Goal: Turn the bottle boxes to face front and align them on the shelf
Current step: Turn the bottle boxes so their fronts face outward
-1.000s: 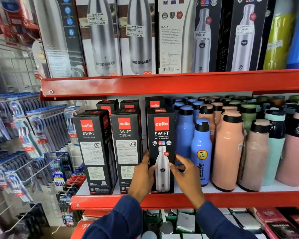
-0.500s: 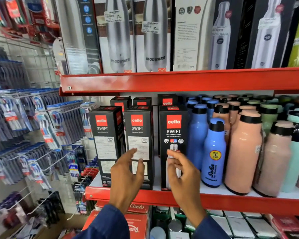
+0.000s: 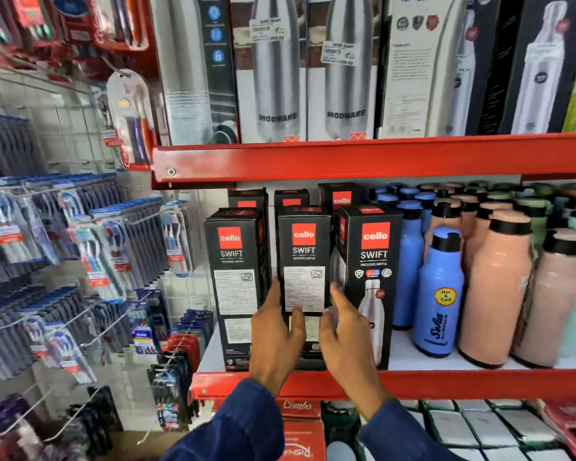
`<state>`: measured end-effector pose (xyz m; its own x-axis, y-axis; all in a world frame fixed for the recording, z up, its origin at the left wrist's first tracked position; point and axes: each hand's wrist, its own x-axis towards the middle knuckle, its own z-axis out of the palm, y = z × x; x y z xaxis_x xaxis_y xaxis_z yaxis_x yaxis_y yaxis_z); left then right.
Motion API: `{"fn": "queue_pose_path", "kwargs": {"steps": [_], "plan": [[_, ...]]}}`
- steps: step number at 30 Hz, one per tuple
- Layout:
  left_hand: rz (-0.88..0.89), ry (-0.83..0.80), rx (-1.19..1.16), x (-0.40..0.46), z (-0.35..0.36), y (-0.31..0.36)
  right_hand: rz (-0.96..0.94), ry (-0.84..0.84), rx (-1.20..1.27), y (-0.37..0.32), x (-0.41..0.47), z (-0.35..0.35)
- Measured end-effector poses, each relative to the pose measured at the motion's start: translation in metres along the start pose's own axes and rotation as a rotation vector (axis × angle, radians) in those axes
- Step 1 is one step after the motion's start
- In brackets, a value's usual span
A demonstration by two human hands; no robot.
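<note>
Three black cello SWIFT bottle boxes stand in a row at the left end of the red shelf (image 3: 479, 382). The left box (image 3: 233, 261) and the middle box (image 3: 303, 247) show a label side. The right box (image 3: 374, 254) shows its bottle picture to the front. My left hand (image 3: 276, 337) clasps the middle box's left edge, fingers in the gap beside the left box. My right hand (image 3: 346, 337) clasps its right edge, and both thumbs rest on its front. More cello boxes (image 3: 340, 197) stand behind the row.
Loose bottles stand right of the boxes, a blue one (image 3: 439, 294) and a peach one (image 3: 494, 294) nearest. The upper shelf holds Modware boxes (image 3: 276, 78). Toothbrush packs (image 3: 113, 247) hang on hooks at left. Red boxes (image 3: 300, 437) lie on the shelf below.
Both hands let go of the right box, now front-facing, and moved left onto the middle box. The camera has come closer to the shelf.
</note>
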<state>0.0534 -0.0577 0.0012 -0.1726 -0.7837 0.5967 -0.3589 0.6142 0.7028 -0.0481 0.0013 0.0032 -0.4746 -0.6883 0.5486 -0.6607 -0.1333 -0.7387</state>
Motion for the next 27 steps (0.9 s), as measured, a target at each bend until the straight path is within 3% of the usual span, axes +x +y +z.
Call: {"fn": "queue_pose_path", "kwargs": {"steps": [8, 12, 19, 23, 27], "plan": [[0.037, -0.005, -0.16, 0.003, -0.01, -0.015, -0.042, 0.237, 0.073, -0.012, -0.009, 0.002], [0.023, 0.014, -0.258, -0.001, -0.015, -0.015, -0.061, 0.266, 0.156, -0.021, -0.014, -0.001], [0.052, 0.1, -0.313, -0.005, -0.031, -0.001, -0.161, 0.129, 0.249, -0.041, -0.022, -0.024], [0.037, 0.074, -0.423, -0.001, -0.045, -0.005, -0.182, 0.185, 0.213, -0.035, -0.017, -0.043], [0.031, -0.041, -0.587, 0.0, -0.057, -0.005, -0.053, -0.075, 0.251, -0.027, -0.01, -0.053]]}}
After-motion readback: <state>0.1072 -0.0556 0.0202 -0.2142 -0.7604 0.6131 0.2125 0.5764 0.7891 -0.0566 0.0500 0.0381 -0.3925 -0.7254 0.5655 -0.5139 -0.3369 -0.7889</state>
